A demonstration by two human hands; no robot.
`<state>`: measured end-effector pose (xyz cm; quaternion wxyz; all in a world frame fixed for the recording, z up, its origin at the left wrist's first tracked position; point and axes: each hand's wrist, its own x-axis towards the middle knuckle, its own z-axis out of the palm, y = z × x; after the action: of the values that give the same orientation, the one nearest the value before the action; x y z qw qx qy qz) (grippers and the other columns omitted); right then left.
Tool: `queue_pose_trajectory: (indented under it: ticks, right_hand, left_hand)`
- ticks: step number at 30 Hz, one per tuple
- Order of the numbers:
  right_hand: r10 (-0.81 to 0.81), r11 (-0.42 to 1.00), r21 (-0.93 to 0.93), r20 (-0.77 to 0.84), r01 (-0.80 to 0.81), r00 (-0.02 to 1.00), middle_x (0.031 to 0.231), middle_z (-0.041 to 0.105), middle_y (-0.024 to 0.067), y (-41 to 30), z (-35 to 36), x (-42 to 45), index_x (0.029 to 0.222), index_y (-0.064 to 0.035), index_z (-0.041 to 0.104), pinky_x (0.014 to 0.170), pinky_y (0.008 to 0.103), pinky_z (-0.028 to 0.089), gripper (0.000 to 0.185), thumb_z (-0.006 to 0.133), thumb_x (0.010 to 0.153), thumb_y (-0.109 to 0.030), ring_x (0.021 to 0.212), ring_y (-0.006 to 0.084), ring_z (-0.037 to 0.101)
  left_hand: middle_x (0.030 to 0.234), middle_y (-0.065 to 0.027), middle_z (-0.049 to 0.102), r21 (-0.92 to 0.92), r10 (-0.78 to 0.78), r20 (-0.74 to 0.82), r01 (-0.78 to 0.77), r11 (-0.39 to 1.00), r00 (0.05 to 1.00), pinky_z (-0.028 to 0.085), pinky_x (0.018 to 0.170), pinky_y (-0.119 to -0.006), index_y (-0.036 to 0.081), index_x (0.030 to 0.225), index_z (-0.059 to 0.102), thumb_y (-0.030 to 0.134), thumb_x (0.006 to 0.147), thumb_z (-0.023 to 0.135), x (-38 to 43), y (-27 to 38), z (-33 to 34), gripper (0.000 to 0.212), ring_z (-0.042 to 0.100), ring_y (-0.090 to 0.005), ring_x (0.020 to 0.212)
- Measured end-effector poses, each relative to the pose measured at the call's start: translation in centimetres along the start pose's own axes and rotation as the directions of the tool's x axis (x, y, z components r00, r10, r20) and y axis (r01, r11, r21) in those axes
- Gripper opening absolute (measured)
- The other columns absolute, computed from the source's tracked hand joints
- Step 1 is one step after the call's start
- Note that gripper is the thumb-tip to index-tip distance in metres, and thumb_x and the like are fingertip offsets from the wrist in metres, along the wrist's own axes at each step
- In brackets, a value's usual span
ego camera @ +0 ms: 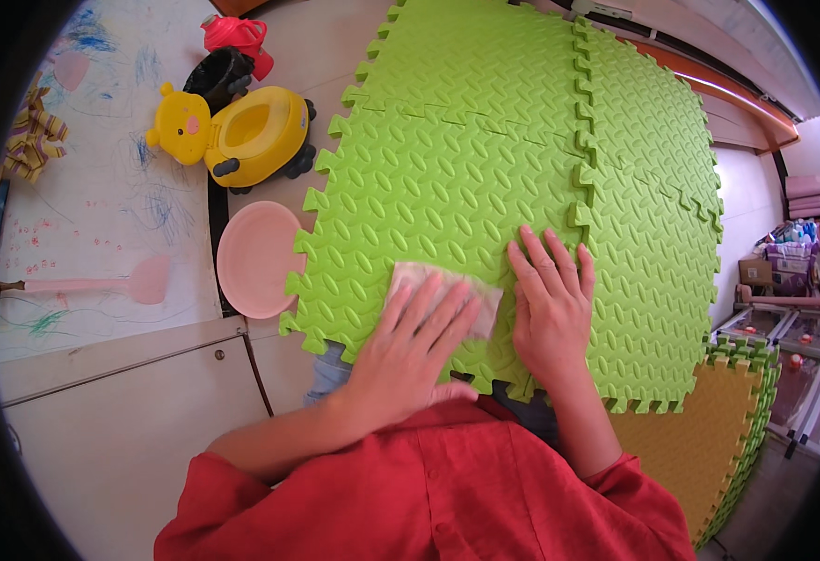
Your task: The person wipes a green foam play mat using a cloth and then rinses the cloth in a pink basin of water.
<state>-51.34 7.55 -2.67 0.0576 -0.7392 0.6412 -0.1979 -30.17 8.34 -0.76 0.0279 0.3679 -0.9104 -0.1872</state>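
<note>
Under the spread fingers of my left hand (413,336) lies a folded pale cloth (485,301), pressed flat on a green interlocking foam mat (445,189). The mat has a raised diamond-plate texture and toothed edges. My right hand (550,301) rests palm down on the same mat, close to the raised joint where two sections meet, and holds nothing. A second green section (648,280) continues to the right of that joint. My fingers cover part of the cloth.
A pink basin (259,259) and a yellow bear-faced child's potty (259,133) stand left of the mat. Behind are a black-lined bin (217,76) and a red jug (238,38). Stacked foam tiles (704,421) lie at lower right. A pink fly swatter (101,282) lies far left.
</note>
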Motion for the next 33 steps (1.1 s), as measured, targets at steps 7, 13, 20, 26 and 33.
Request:
queue_pose_trajectory:
  ticks: [7, 13, 20, 26, 33]
  right_hand:
    - [-0.006, 1.000, 0.011, -0.002, 0.006, 1.000, 0.141, 0.058, 0.0064, 0.1, -0.1, -0.2, 0.128, -0.0079, 0.063, 0.117, 0.0494, 0.025, 0.040, 0.053, 0.090, -0.003, 0.134, 0.0290, 0.049]
    - [-0.020, 1.000, -0.002, -0.008, 0.020, 1.000, 0.141, 0.056, 0.0063, 0.2, 0.0, -0.2, 0.128, -0.0076, 0.063, 0.116, 0.0516, 0.026, 0.044, 0.053, 0.086, -0.002, 0.134, 0.0291, 0.048]
    - [-0.017, 1.000, -0.005, -0.007, 0.017, 1.000, 0.142, 0.057, 0.0060, 0.2, 0.2, -0.1, 0.129, -0.0081, 0.063, 0.117, 0.0504, 0.025, 0.043, 0.053, 0.088, -0.002, 0.134, 0.0288, 0.048]
    - [-0.025, 1.000, -0.007, -0.044, 0.025, 0.999, 0.140, 0.058, 0.0065, 0.3, 0.4, 0.0, 0.125, -0.0077, 0.064, 0.115, 0.0530, 0.027, 0.040, 0.056, 0.087, -0.007, 0.133, 0.0290, 0.050]
    - [-0.024, 1.000, -0.001, -0.025, 0.024, 0.999, 0.140, 0.057, 0.0064, 0.5, 0.1, -0.3, 0.125, -0.0074, 0.064, 0.115, 0.0529, 0.027, 0.043, 0.054, 0.084, -0.003, 0.133, 0.0288, 0.049]
  left_hand:
    - [0.158, -0.0181, 0.031, -0.001, 0.038, 0.055, -0.038, 0.999, 0.998, 0.020, 0.118, -0.056, 0.004, 0.152, 0.036, 0.071, 0.080, 0.056, -0.7, 0.1, -0.2, 0.100, 0.025, -0.0412, 0.147]
    - [0.156, -0.0170, 0.035, -0.039, 0.080, 0.163, -0.074, 0.996, 0.983, 0.019, 0.118, -0.057, 0.005, 0.150, 0.039, 0.071, 0.080, 0.057, -5.4, 1.5, -0.2, 0.099, 0.028, -0.0411, 0.145]
    - [0.157, -0.0163, 0.034, -0.039, 0.023, 0.068, -0.021, 0.999, 0.997, 0.019, 0.118, -0.057, 0.005, 0.151, 0.038, 0.069, 0.079, 0.059, -1.3, 1.1, 0.3, 0.098, 0.026, -0.0398, 0.147]
    - [0.158, -0.0168, 0.031, -0.005, -0.002, -0.078, 0.002, 1.000, 0.997, 0.018, 0.119, -0.057, 0.004, 0.152, 0.035, 0.066, 0.076, 0.062, 2.2, 0.5, 0.9, 0.102, 0.022, -0.0389, 0.149]
    - [0.157, -0.0173, 0.034, -0.052, 0.011, 0.095, -0.006, 0.999, 0.995, 0.017, 0.119, -0.057, 0.004, 0.151, 0.037, 0.070, 0.079, 0.058, -2.7, 1.6, 0.0, 0.100, 0.024, -0.0404, 0.148]
